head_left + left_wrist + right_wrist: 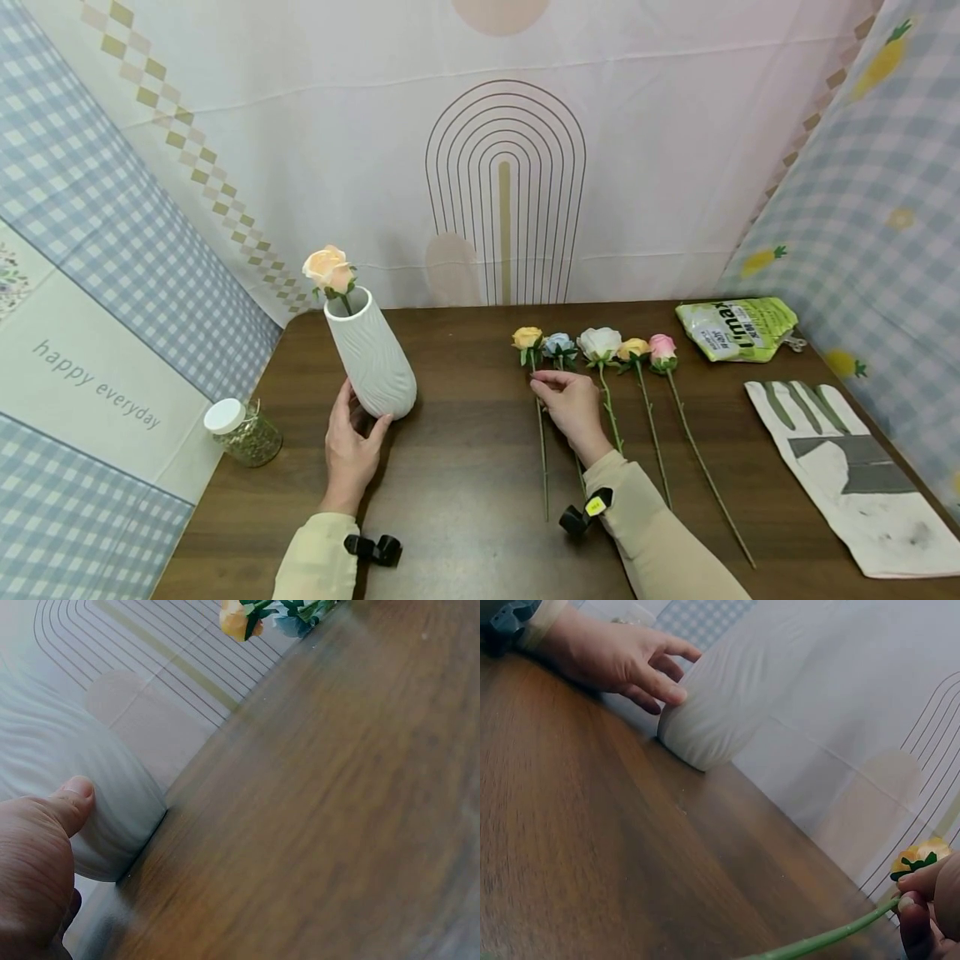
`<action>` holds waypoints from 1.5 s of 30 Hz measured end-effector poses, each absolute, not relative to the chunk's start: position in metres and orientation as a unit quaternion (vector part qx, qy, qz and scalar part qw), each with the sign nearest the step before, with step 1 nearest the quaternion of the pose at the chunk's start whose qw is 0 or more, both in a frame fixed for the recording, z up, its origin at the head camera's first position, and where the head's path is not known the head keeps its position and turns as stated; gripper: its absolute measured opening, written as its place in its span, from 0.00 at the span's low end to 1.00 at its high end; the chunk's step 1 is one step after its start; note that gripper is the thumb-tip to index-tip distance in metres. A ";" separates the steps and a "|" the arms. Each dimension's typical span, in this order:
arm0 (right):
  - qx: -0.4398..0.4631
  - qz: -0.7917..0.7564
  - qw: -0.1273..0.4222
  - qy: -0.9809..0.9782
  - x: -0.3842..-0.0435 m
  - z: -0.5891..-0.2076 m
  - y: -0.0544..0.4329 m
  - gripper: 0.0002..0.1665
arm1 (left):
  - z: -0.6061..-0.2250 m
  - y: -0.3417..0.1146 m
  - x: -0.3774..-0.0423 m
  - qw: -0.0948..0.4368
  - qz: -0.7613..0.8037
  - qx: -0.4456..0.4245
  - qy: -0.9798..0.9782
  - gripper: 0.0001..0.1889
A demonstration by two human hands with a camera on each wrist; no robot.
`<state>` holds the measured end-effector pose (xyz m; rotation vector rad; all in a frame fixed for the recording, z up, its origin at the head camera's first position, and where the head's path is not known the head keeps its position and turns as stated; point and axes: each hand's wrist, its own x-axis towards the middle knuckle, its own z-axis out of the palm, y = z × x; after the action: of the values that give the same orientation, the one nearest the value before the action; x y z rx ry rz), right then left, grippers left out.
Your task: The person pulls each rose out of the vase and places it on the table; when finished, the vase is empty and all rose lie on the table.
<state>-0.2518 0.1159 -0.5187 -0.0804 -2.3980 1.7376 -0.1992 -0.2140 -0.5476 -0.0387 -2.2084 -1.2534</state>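
A white vase with wavy ridges stands at the left of the table, one peach rose in its mouth. My left hand holds it low down, thumb on the near side and fingers round the left. In the right wrist view the same vase shows between thumb and fingers. My right hand pinches the stem of a yellow rose just under its bloom; the green stem runs across the right wrist view. Beside it lie a blue rose and a white rose, their stems partly behind that hand.
Farther right lie an orange-yellow rose and a pink rose. A green and white packet is at the back right, above a white and grey glove. A white-lidded jar stands at the left edge.
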 end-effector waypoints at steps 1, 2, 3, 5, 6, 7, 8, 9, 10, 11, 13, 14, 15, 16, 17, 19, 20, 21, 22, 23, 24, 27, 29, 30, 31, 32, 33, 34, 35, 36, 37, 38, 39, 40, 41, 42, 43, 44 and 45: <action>-0.026 0.573 0.091 -0.814 -0.252 -0.520 0.116 0.08 | -0.548 -0.214 -0.199 0.297 -0.472 -0.015 -0.830 0.47; -0.026 0.564 0.093 -0.820 -0.252 -0.520 0.116 0.08 | -0.548 -0.214 -0.199 0.297 -0.473 -0.015 -0.830 0.47; -0.026 0.557 0.093 -0.825 -0.252 -0.521 0.117 0.08 | -0.548 -0.214 -0.199 0.297 -0.474 -0.015 -0.829 0.47; -0.028 0.550 0.092 -0.830 -0.252 -0.521 0.117 0.08 | -0.547 -0.213 -0.199 0.296 -0.476 -0.016 -0.828 0.47; -0.029 0.547 0.091 -0.832 -0.252 -0.522 0.117 0.08 | -0.547 -0.213 -0.199 0.296 -0.476 -0.017 -0.828 0.47; -0.029 0.546 0.090 -0.832 -0.252 -0.522 0.117 0.08 | -0.547 -0.213 -0.198 0.296 -0.476 -0.017 -0.828 0.47; -0.030 0.544 0.088 -0.834 -0.252 -0.522 0.117 0.08 | -0.546 -0.213 -0.198 0.296 -0.475 -0.018 -0.828 0.47; -0.030 0.541 0.088 -0.836 -0.252 -0.522 0.117 0.08 | -0.546 -0.213 -0.198 0.297 -0.475 -0.019 -0.828 0.47; -0.031 0.538 0.088 -0.838 -0.252 -0.523 0.118 0.07 | -0.545 -0.213 -0.198 0.297 -0.475 -0.019 -0.828 0.47; -0.031 0.534 0.088 -0.840 -0.252 -0.523 0.118 0.07 | -0.545 -0.213 -0.198 0.297 -0.475 -0.019 -0.828 0.47; -0.032 0.527 0.089 -0.845 -0.252 -0.524 0.118 0.06 | -0.545 -0.213 -0.197 0.296 -0.474 -0.019 -0.829 0.47; -0.032 0.523 0.090 -0.847 -0.253 -0.524 0.118 0.06 | -0.545 -0.213 -0.197 0.296 -0.474 -0.019 -0.829 0.47; -0.032 0.519 0.091 -0.849 -0.253 -0.524 0.118 0.06 | -0.545 -0.213 -0.198 0.296 -0.474 -0.018 -0.829 0.47; -0.033 0.517 0.092 -0.851 -0.253 -0.525 0.118 0.06 | -0.545 -0.213 -0.198 0.296 -0.474 -0.018 -0.829 0.47; -0.032 0.513 0.093 -0.853 -0.254 -0.526 0.119 0.06 | -0.545 -0.213 -0.198 0.295 -0.474 -0.018 -0.829 0.47; -0.032 0.507 0.095 -0.856 -0.254 -0.526 0.119 0.06 | -0.544 -0.213 -0.198 0.294 -0.474 -0.017 -0.830 0.47; -0.032 0.506 0.096 -0.857 -0.255 -0.527 0.119 0.06 | -0.544 -0.213 -0.198 0.295 -0.473 -0.017 -0.830 0.47; -0.031 0.505 0.096 -0.857 -0.255 -0.527 0.119 0.06 | -0.544 -0.212 -0.198 0.295 -0.473 -0.016 -0.830 0.47; -0.031 0.506 0.095 -0.857 -0.255 -0.528 0.119 0.06 | -0.544 -0.212 -0.198 0.295 -0.473 -0.016 -0.830 0.47; -0.031 0.506 0.095 -0.856 -0.255 -0.528 0.120 0.06 | -0.544 -0.212 -0.198 0.295 -0.472 -0.016 -0.830 0.47; -0.031 0.507 0.094 -0.856 -0.255 -0.528 0.120 0.06 | -0.544 -0.212 -0.198 0.296 -0.473 -0.016 -0.830 0.47; -0.030 0.509 0.091 -0.856 -0.256 -0.529 0.120 0.06 | -0.544 -0.212 -0.198 0.298 -0.473 -0.018 -0.829 0.47; -0.030 0.504 0.089 -0.859 -0.256 -0.529 0.120 0.06 | -0.544 -0.212 -0.198 0.300 -0.473 -0.020 -0.828 0.47; -0.031 0.501 0.089 -0.860 -0.256 -0.529 0.120 0.06 | -0.544 -0.212 -0.198 0.301 -0.473 -0.021 -0.828 0.47; -0.031 0.498 0.088 -0.862 -0.256 -0.530 0.120 0.06 | -0.545 -0.213 -0.198 0.302 -0.472 -0.021 -0.828 0.47; -0.031 0.496 0.088 -0.863 -0.257 -0.530 0.120 0.06 | -0.545 -0.213 -0.198 0.303 -0.472 -0.022 -0.828 0.47; -0.032 0.493 0.087 -0.865 -0.257 -0.530 0.120 0.06 | -0.545 -0.213 -0.198 0.303 -0.472 -0.024 -0.827 0.47; -0.032 0.491 0.087 -0.866 -0.257 -0.530 0.120 0.06 | -0.545 -0.213 -0.198 0.304 -0.472 -0.025 -0.827 0.47; -0.032 0.489 0.086 -0.867 -0.257 -0.531 0.120 0.06 | -0.545 -0.213 -0.198 0.304 -0.473 -0.026 -0.827 0.47; -0.032 0.488 0.085 -0.868 -0.257 -0.531 0.120 0.06 | -0.545 -0.213 -0.199 0.304 -0.473 -0.026 -0.827 0.47; -0.033 0.488 0.084 -0.868 -0.257 -0.531 0.120 0.07 | -0.546 -0.213 -0.199 0.304 -0.473 -0.026 -0.827 0.47; -0.035 0.488 0.081 -0.868 -0.257 -0.531 0.120 0.07 | -0.546 -0.213 -0.199 0.304 -0.473 -0.026 -0.827 0.47; -0.035 0.488 0.079 -0.869 -0.257 -0.531 0.120 0.07 | -0.545 -0.213 -0.199 0.303 -0.473 -0.025 -0.827 0.47; -0.037 0.488 0.078 -0.869 -0.257 -0.531 0.120 0.07 | -0.546 -0.213 -0.199 0.303 -0.473 -0.025 -0.827 0.47; -0.038 0.487 0.076 -0.869 -0.257 -0.531 0.120 0.07 | -0.546 -0.213 -0.199 0.302 -0.473 -0.024 -0.827 0.47; -0.039 0.487 0.075 -0.869 -0.257 -0.531 0.120 0.07 | -0.546 -0.213 -0.199 0.301 -0.474 -0.023 -0.828 0.47; -0.040 0.486 0.075 -0.870 -0.257 -0.530 0.120 0.07 | -0.546 -0.213 -0.199 0.300 -0.474 -0.023 -0.828 0.47; -0.040 0.484 0.076 -0.871 -0.257 -0.530 0.120 0.07 | -0.546 -0.213 -0.198 0.300 -0.474 -0.022 -0.828 0.47; -0.038 0.482 0.078 -0.872 -0.257 -0.530 0.120 0.07 | -0.546 -0.213 -0.199 0.300 -0.474 -0.022 -0.827 0.47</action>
<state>-0.2574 0.1200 -0.5299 -0.1152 -2.6117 1.4425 -0.1985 -0.2130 -0.5456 -0.0595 -2.1965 -1.2596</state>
